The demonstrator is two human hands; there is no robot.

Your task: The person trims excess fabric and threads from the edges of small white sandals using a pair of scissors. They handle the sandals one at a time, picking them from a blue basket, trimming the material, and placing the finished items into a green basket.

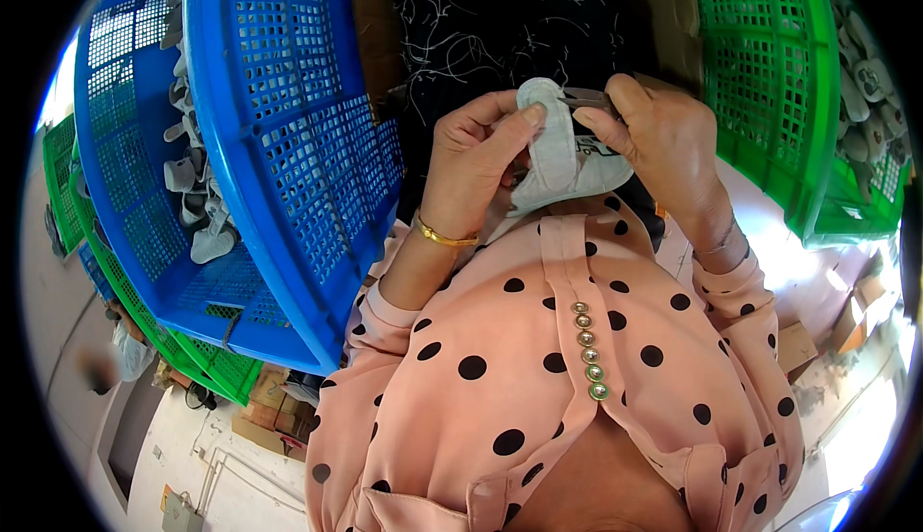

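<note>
- One blue basket [223,138] with small shoes [180,175] in it stands at the left of my view, beside the person's left forearm.
- Next along, I see the left hand [468,159] pinched on a pale cloth shoe [552,155], thumb laid over its near strip, the other fingers mostly behind it.
- Beyond the hands, a dark cloth [524,13] carries loose threads [452,37], white and tangled.
- Between the two hands, the cloth shoe sits just in front of the blouse [514,340]. It lies to the right of the left hand and to the left of the right one; the left is nearer, touching it. I read the strip's long axis as running away from the chest, its rounded end farthest out.
- Across from that rounded end, a small metal tool [586,98] points leftward, roughly square to the strip. I cannot tell whether its tip touches the fabric.
- Farther right, the right hand [673,133] is closed around the tool, thumb below, fingers curled.
- Rightmost, a green basket [817,80] holds more shoes.
</note>
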